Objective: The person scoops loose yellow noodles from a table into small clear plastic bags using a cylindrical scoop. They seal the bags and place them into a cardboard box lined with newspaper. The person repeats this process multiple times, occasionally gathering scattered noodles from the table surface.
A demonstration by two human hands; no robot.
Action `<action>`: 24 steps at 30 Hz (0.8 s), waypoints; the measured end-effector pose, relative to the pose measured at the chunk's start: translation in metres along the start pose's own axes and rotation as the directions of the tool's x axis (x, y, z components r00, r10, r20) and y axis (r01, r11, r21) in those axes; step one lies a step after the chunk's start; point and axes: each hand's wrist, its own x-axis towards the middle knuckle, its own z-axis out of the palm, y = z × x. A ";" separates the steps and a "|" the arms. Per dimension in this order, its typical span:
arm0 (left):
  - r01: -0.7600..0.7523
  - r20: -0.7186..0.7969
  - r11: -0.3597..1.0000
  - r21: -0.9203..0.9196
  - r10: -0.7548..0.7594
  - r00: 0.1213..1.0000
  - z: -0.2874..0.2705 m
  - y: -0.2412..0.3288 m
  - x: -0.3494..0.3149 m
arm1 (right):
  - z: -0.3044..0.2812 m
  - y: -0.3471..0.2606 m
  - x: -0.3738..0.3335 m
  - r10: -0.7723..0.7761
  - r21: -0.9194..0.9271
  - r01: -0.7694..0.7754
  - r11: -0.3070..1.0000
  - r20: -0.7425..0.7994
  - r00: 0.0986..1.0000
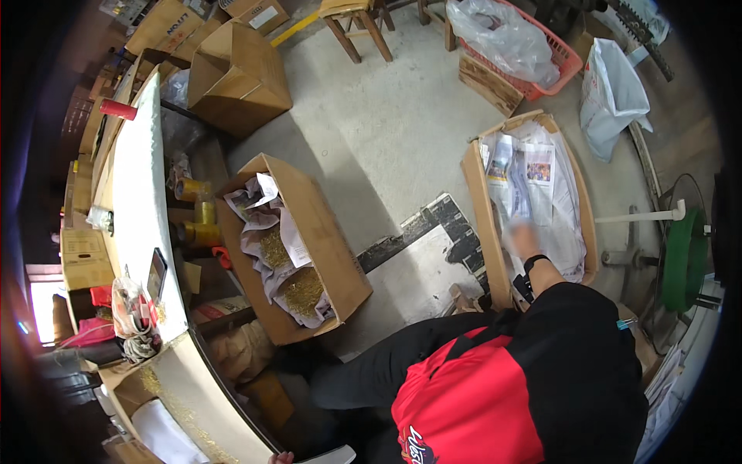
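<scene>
My right hand (525, 238), with a black band at the wrist, reaches into a cardboard box (481, 209) on the right and touches or hovers over the newspaper sheets (519, 197) lining it. Motion smears its fingers, so a grip cannot be made out. At the bottom edge, only a few fingers of my left hand (281, 458) show by the edge of the worktable (224, 402); most of that hand is out of the picture. Beside them lies a whitish flat object (332, 456), partly cut off.
A newspaper-lined carton (348, 271) holding small golden metal pieces (301, 290) stands left of centre. The worktable carries a phone (157, 274) and plastic bags. Behind are a large carton (239, 73), a wooden stool (355, 23), a red basket (568, 58) and a white sack (610, 100). A green wheel (684, 259) stands right.
</scene>
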 end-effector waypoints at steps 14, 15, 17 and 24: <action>0.140 0.417 0.953 -0.270 -0.015 0.909 0.038 -0.025 0.007 | -0.063 -0.113 -0.009 -0.157 0.062 0.174 0.983 -0.216 0.964; 0.166 0.455 0.941 -0.296 -0.014 0.890 0.046 -0.027 0.007 | -0.081 -0.138 -0.018 -0.190 0.105 0.220 0.970 -0.236 0.953; 0.115 0.505 0.944 -0.309 0.061 0.861 0.074 -0.035 0.009 | -0.097 -0.169 -0.023 -0.396 0.253 0.469 0.846 -0.289 0.871; 0.132 0.721 0.855 -0.501 0.329 0.610 0.139 0.000 -0.013 | -0.177 -0.339 -0.160 -0.625 0.920 0.075 0.385 0.200 0.755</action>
